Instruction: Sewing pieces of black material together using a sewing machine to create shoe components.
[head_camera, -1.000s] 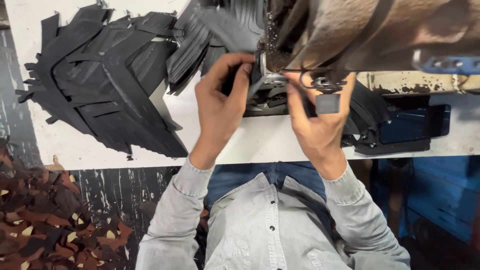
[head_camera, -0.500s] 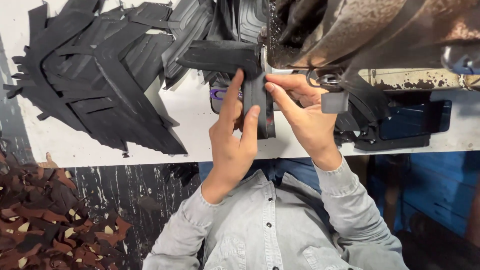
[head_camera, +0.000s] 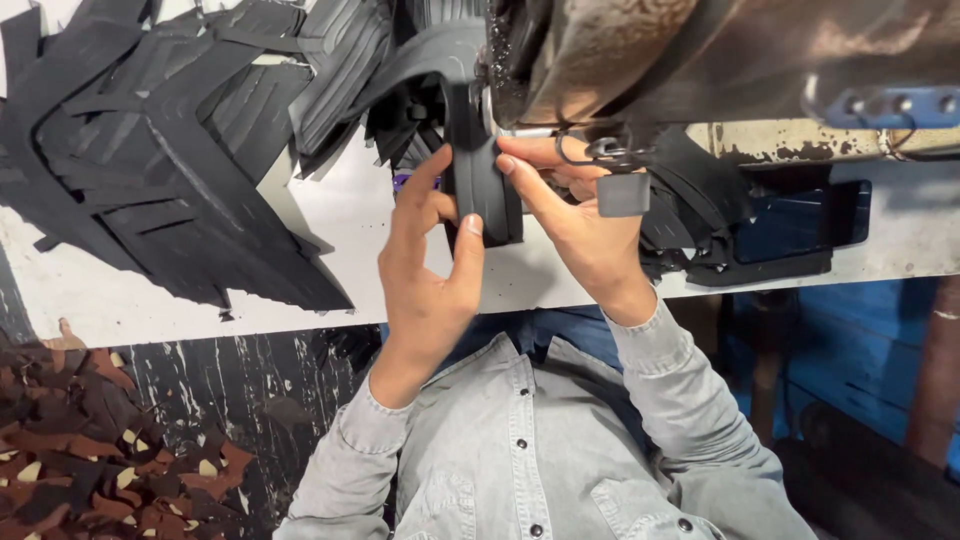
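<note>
Both of my hands hold a black curved strip of material (head_camera: 482, 185) upright under the worn brown machine (head_camera: 700, 60). My left hand (head_camera: 430, 270) pinches the strip's lower left edge between thumb and fingers. From the right, my right hand (head_camera: 575, 215) presses its fingertips against the strip's side, close to the machine's metal foot (head_camera: 490, 110). The strip's upper end bends left, up against the machine's underside.
A big heap of black cut pieces (head_camera: 170, 160) covers the left of the white table (head_camera: 330, 230). More black pieces (head_camera: 700, 220) and a dark blue tray (head_camera: 800, 225) lie to the right. Brown scraps (head_camera: 90, 450) litter the floor at lower left.
The hands have brought the black strip from flat on the table up to the machine, and it now stands upright. The camera view has moved closer.
</note>
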